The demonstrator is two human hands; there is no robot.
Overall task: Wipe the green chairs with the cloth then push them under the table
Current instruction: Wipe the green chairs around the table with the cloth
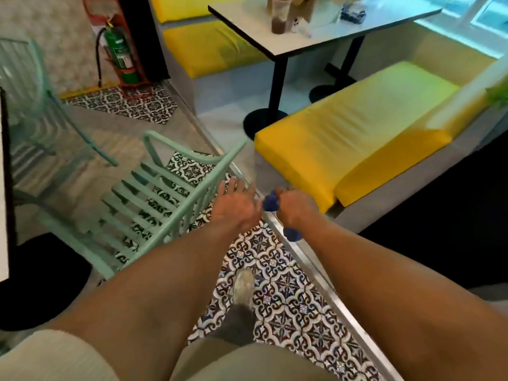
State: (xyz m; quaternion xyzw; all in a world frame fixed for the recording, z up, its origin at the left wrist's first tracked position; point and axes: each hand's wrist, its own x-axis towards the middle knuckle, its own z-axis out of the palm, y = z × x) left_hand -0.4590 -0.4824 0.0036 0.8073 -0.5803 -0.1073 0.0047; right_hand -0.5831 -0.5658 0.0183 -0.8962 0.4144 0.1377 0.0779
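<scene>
A pale green slatted chair (154, 199) stands at centre left on the patterned floor, its backrest rail toward me. My left hand (237, 204) hovers open just right of that rail, fingers spread, holding nothing. My right hand (294, 207) is closed around a blue cloth (270, 202), which bulges out above and below the fist. A second green chair (30, 105) stands further left, blurred. The near table's white edge (3, 188) shows at the far left, with its black round base (41, 281) below.
A yellow cushioned bench (357, 138) lies to the right. Behind it stands a white table (316, 20) with cups, on black pedestal legs. A green fire extinguisher (121, 56) stands at the back left. My shoe (243, 287) rests on the patterned tiles.
</scene>
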